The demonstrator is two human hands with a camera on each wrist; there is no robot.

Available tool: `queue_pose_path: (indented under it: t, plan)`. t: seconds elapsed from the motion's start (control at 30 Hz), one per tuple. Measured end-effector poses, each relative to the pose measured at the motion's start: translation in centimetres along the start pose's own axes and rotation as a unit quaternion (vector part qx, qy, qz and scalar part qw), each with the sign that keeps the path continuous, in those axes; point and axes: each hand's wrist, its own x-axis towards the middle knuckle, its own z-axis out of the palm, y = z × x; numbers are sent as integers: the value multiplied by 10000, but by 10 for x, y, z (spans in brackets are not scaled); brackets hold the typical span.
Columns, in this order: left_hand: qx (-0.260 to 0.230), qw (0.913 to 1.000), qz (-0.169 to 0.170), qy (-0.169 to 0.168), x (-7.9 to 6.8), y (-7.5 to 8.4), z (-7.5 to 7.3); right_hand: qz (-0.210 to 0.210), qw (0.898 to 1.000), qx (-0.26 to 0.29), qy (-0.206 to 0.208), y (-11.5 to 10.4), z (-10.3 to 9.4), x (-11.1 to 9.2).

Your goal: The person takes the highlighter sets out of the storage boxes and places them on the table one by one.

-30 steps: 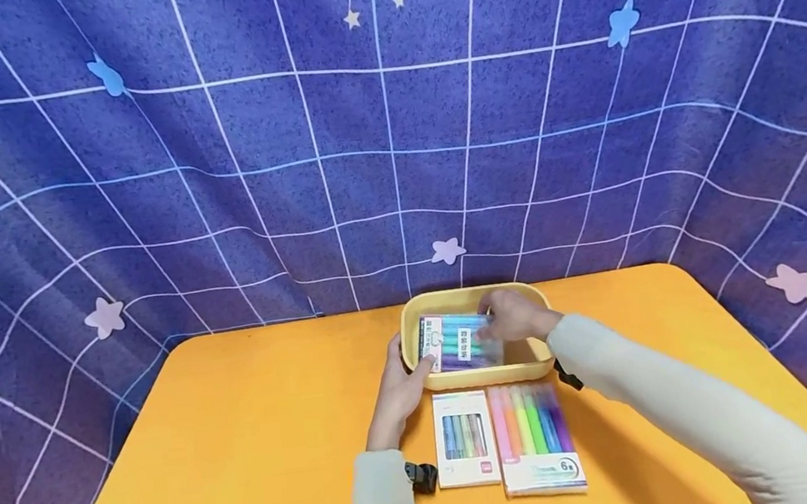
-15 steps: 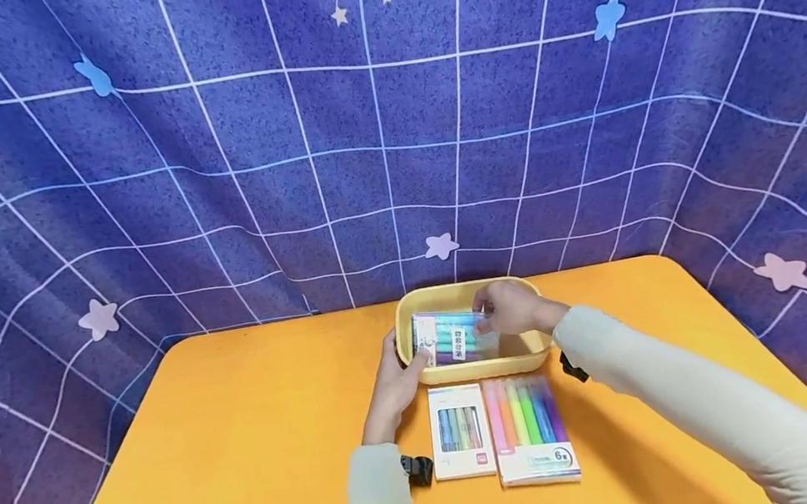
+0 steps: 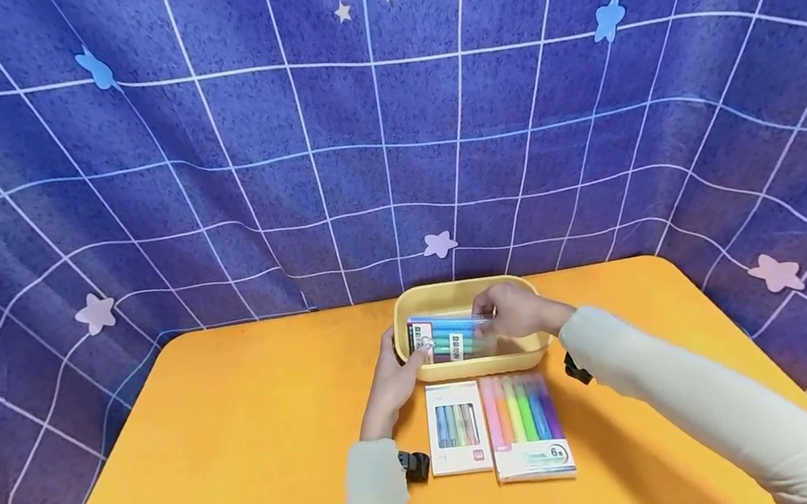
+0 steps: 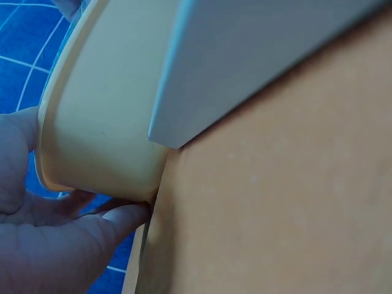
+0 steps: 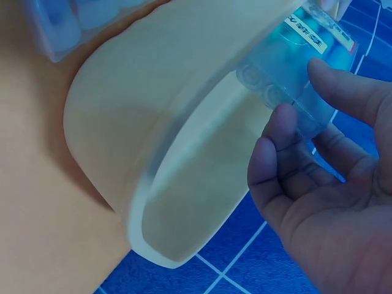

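Note:
A pale yellow plastic bin (image 3: 486, 366) stands at the back of the orange table. My left hand (image 3: 392, 375) grips its left end, the thumb over the rim by the marker pack; in the left wrist view, fingers curl around the bin's outer wall (image 4: 104, 116). A clear pack of blue, green and purple markers (image 3: 450, 324) lies tilted within the bin, its labelled end to the left. With my right hand (image 3: 520, 309) I pinch the pack's right end. The right wrist view shows thumb and fingers at that clear end (image 5: 288, 86), above the bin's opening.
In front of the bin lie a white pen box with a window (image 3: 461, 453) and a clear pack of highlighters (image 3: 527, 430), side by side. Orange tabletop (image 3: 267, 437) extends left. A blue grid-patterned curtain (image 3: 394, 177) hangs close behind the table.
The marker pack has tipped a little, its face now appearing narrower in the bin. Both hands keep their hold. The head view has shifted slightly.

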Motion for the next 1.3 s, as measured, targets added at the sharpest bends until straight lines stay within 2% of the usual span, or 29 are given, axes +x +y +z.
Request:
queue_pose_path:
  t: [0.43,0.73,1.03,1.3]
  plan:
    - [-27,10000,2,-60,1,0,0,-315,9992,119,214,-1,-3,-5]
    - [-5,10000,-27,32,2,-1,0,-105,9984,483,281,1,-8,-11]
    - [-7,10000,-13,-20,1,-2,-1,357,9963,706,346,1,-13,-14]
    - [-8,10000,38,42,2,-2,1,356,9965,609,454,1,-14,-12]
